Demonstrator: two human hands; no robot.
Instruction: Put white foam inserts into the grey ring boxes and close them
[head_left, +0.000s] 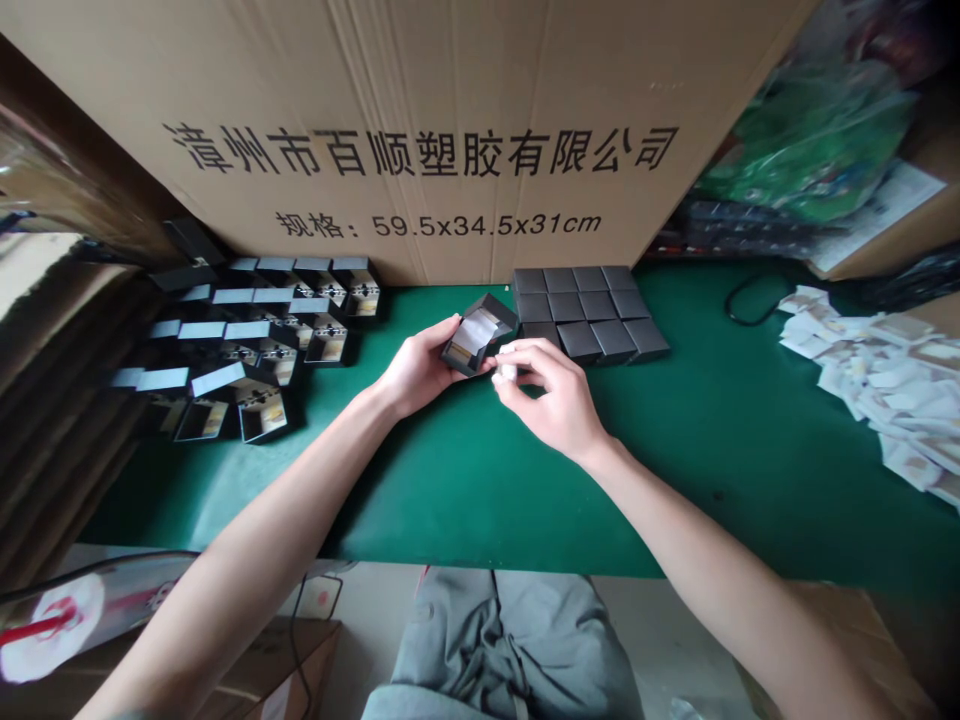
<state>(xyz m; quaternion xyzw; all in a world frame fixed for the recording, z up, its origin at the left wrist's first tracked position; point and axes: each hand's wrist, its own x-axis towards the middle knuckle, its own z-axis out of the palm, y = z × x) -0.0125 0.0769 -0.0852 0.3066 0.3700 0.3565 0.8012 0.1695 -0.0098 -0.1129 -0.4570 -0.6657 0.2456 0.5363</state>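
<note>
Carton at 12, green table below. Open boxes at 11 and white packets at 2 look pending; closed boxes at 1 probably done. Left hand grips lid-up black box at 12; right hand pinches small white piece.

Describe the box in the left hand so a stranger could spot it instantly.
Before the big printed carton lies a green table. Between open boxes on the left and closed boxes on the right, the left hand holds an open black box, the only one held.
</note>
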